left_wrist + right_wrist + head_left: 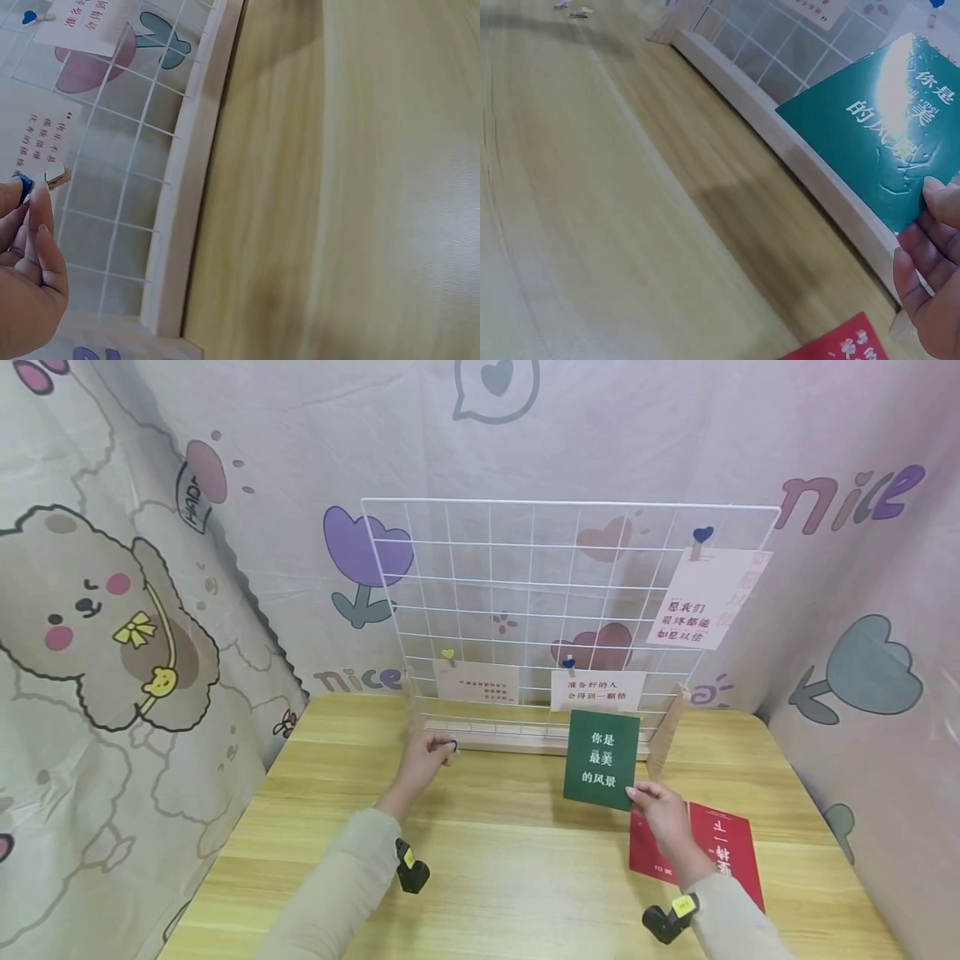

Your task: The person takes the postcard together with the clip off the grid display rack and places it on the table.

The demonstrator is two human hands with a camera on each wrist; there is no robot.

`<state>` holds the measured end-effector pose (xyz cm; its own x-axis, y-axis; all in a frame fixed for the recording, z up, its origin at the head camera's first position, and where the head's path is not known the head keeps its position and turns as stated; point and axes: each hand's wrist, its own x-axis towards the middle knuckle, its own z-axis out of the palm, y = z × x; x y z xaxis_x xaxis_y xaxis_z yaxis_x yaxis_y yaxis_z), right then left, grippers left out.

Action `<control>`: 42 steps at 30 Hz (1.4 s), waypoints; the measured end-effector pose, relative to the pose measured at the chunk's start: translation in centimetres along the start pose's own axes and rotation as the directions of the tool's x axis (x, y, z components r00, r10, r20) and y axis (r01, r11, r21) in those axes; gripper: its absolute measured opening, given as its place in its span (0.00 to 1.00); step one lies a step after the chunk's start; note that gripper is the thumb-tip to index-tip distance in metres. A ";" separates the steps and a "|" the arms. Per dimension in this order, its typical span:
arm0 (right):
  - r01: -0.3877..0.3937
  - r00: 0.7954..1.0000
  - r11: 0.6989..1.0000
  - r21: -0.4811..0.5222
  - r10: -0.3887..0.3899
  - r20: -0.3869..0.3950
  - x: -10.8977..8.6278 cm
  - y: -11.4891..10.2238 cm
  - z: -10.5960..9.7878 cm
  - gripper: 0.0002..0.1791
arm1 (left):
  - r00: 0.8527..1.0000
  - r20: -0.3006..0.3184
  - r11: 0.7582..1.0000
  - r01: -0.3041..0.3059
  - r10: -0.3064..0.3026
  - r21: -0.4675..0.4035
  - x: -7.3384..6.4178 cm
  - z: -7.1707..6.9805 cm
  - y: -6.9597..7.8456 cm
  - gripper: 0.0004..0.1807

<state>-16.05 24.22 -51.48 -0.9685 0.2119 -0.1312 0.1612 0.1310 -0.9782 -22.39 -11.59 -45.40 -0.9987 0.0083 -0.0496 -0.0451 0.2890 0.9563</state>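
My left hand (pixel 422 763) pinches a small wooden clip with a blue heart (pixel 22 183) between thumb and fingers, its jaws pointing away from the fingertips. This hand is in front of the white wire grid (pixel 510 583), near its lower left part. At the lower right of the grid, my right hand (pixel 663 817) holds a green card (pixel 602 753) with white writing by its lower right corner. The card is upright and overlaps the bottom of the grid in the head view. A red card (pixel 723 831) lies on the table, partly hidden under the right arm.
Heart clips hold white cards on the grid: one high on the right (pixel 693 593), one low in the middle (pixel 600 690), one low on the left (pixel 476 682). A wooden base (pixel 502 742) supports the grid on the wooden table (pixel 517 877). Printed cloth hangs behind.
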 end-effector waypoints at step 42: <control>-0.163 0.987 0.979 -0.121 0.161 -0.024 -2.0 2.6 1.9 0.15 | 0.977 -0.081 0.975 0.204 -0.197 0.086 -1.6 -3.1 -7.9 0.12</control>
<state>-14.09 22.28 -54.09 -0.9251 0.2529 -0.2833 0.3385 0.2108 -0.9171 -20.47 -16.88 -52.02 -0.9687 -0.1267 -0.2132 -0.2455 0.3663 0.8975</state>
